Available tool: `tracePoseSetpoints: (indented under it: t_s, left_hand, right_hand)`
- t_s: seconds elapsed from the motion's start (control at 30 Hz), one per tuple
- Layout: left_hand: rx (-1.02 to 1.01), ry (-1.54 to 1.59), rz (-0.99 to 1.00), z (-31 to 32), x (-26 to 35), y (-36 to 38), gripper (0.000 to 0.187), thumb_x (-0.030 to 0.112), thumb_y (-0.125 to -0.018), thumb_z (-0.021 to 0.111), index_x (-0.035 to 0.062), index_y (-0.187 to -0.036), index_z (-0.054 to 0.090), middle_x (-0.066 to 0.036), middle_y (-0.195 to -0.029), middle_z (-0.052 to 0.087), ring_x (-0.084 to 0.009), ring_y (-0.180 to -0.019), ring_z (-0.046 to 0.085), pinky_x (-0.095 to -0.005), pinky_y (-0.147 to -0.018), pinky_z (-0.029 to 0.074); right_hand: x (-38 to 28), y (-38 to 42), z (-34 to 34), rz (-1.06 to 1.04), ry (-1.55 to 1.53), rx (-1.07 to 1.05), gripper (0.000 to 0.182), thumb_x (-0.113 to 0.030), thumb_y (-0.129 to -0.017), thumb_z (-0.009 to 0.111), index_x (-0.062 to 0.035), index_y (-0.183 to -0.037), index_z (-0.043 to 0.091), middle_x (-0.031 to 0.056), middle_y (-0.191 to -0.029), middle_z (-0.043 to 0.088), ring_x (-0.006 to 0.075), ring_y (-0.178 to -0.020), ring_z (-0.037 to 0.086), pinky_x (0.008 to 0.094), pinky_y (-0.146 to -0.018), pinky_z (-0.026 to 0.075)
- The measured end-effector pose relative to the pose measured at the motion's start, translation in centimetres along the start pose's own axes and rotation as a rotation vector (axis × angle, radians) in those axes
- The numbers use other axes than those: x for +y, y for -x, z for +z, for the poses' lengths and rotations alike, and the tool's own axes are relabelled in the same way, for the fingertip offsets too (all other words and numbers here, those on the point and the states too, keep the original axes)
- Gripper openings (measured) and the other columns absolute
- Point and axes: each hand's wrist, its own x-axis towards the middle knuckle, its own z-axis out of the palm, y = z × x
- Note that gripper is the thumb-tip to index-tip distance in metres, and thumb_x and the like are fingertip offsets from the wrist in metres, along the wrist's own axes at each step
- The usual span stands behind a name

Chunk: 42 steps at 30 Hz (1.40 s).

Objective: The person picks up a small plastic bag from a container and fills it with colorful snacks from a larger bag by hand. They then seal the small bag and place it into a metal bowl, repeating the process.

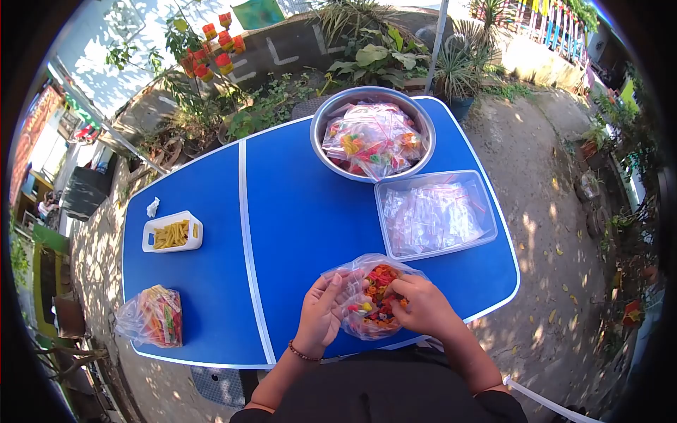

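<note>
Near the front edge of the table, an open clear plastic bag (381, 330) holds many small red, orange and yellow pieces (381, 276). My left hand (322, 308), wearing a beaded bracelet, is at the bag's left side. Its thumb and fingers are closed on clear plastic; whether this is the big bag's edge or a separate small bag is hard to tell. From the right, my right hand (425, 307) reaches over the bag's mouth, fingers curled down among the pieces. What the right fingertips pinch, if anything, is hidden.
A clear plastic tub (486, 238) of flat small zip bags (434, 215) sits ahead on the right. Behind it stands a metal basin (319, 151) piled with filled bags. On the blue table's (211, 296) left are a white basket (190, 243) of yellow sticks and a filled bag (159, 317).
</note>
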Motion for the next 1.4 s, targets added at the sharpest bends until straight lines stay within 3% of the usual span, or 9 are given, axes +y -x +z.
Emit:
tracePoseSetpoints:
  t_s: [0.17, 0.27, 0.57, 0.77, 1.03, 1.1, 1.2, 1.27, 1.4]
  left_hand:
    - [0.02, -0.052, 0.039, 0.4, -0.1, 0.0, 0.028, 0.009, -0.104, 0.053, -0.0002, -0.13, 0.052, -0.025, -0.136, 0.058, -0.0347, -0.126, 0.06, -0.0488, -0.096, 0.059]
    - [0.012, -0.067, 0.063, 0.5, -0.2, 0.1, 0.029, 0.008, -0.104, 0.053, -0.0004, -0.131, 0.052, -0.025, -0.137, 0.057, -0.035, -0.127, 0.058, -0.0481, -0.098, 0.057]
    - [0.025, -0.096, 0.106, 0.3, -0.1, 0.3, 0.029, 0.008, -0.104, 0.052, -0.0002, -0.131, 0.051, -0.024, -0.137, 0.058, -0.0353, -0.128, 0.058, -0.0469, -0.104, 0.053]
    - [0.009, -0.118, 0.133, 0.4, -0.3, 0.3, 0.025, 0.008, -0.105, 0.051, 0.0007, -0.129, 0.052, -0.026, -0.133, 0.059, -0.0354, -0.125, 0.06, -0.0465, -0.103, 0.053]
    - [0.015, -0.02, 0.112, 0.2, -0.7, -0.2, 0.014, 0.008, -0.105, 0.05, 0.0027, -0.118, 0.053, -0.027, -0.127, 0.063, -0.0364, -0.12, 0.064, -0.0452, -0.1, 0.055]
    - [0.011, 0.012, 0.096, 0.6, -0.6, 0.1, 0.016, 0.007, -0.104, 0.053, 0.0031, -0.119, 0.051, -0.027, -0.128, 0.063, -0.0359, -0.12, 0.064, -0.0438, -0.099, 0.056]
    - [-0.019, -0.273, 0.149, 2.0, 0.2, 0.9, 0.027, 0.006, -0.1, 0.06, 0.0032, -0.124, 0.048, -0.026, -0.127, 0.064, -0.0342, -0.118, 0.066, -0.041, -0.097, 0.057]
    - [0.001, -0.268, 0.187, 1.3, -0.3, 0.7, 0.034, 0.004, -0.098, 0.063, 0.0027, -0.127, 0.046, -0.026, -0.127, 0.065, -0.0326, -0.117, 0.067, -0.0377, -0.094, 0.057]
    - [0.045, -0.301, 0.224, 0.6, -0.7, 0.4, 0.039, 0.004, -0.097, 0.064, 0.0016, -0.131, 0.044, -0.026, -0.126, 0.065, -0.0302, -0.113, 0.069, -0.0334, -0.088, 0.059]
  right_hand:
    - [0.0, -0.1, 0.8, -0.1, 0.161, 0.098, 0.016, -0.009, -0.077, 0.072, -0.006, -0.093, 0.07, 0.0101, -0.091, 0.064, 0.0331, -0.09, 0.063, 0.0433, -0.079, 0.053]
    - [0.3, -0.2, 2.1, -0.178, 0.194, 0.037, 0.019, -0.013, -0.076, 0.075, -0.0068, -0.093, 0.07, 0.0097, -0.092, 0.065, 0.0323, -0.091, 0.063, 0.043, -0.08, 0.053]
    - [0.1, -0.6, 3.7, -0.194, 0.271, 0.048, 0.025, -0.02, -0.074, 0.078, -0.0064, -0.094, 0.069, 0.0105, -0.09, 0.066, 0.0318, -0.088, 0.064, 0.0418, -0.078, 0.053]
    - [-1.2, -0.6, 1.5, -0.131, -0.099, 0.032, 0.018, -0.019, -0.082, 0.074, -0.0064, -0.093, 0.067, 0.0115, -0.087, 0.065, 0.0331, -0.086, 0.063, 0.0424, -0.077, 0.052]
    - [-0.2, -0.4, 1.7, -0.107, -0.309, -0.049, 0.017, -0.019, -0.086, 0.075, -0.0045, -0.085, 0.067, 0.0132, -0.079, 0.066, 0.0309, -0.077, 0.063, 0.0408, -0.071, 0.05]
    - [-0.1, -0.4, 1.6, -0.099, -0.352, -0.054, 0.017, -0.019, -0.086, 0.075, -0.0045, -0.084, 0.068, 0.0127, -0.078, 0.066, 0.0302, -0.076, 0.063, 0.0402, -0.071, 0.049]
    - [-0.1, -0.4, 1.4, -0.067, -0.398, -0.048, 0.014, -0.017, -0.086, 0.075, -0.0048, -0.083, 0.068, 0.0119, -0.078, 0.067, 0.0297, -0.076, 0.063, 0.0403, -0.071, 0.05]
    - [-0.2, -0.4, 1.2, -0.043, -0.399, -0.046, 0.012, -0.016, -0.084, 0.074, -0.005, -0.083, 0.069, 0.0112, -0.079, 0.067, 0.0301, -0.076, 0.064, 0.0411, -0.071, 0.05]
    - [-0.2, -0.1, 1.7, -0.104, -0.063, -0.022, 0.007, -0.011, -0.081, 0.072, -0.0062, -0.085, 0.071, 0.0099, -0.086, 0.068, 0.0303, -0.083, 0.066, 0.0416, -0.073, 0.053]
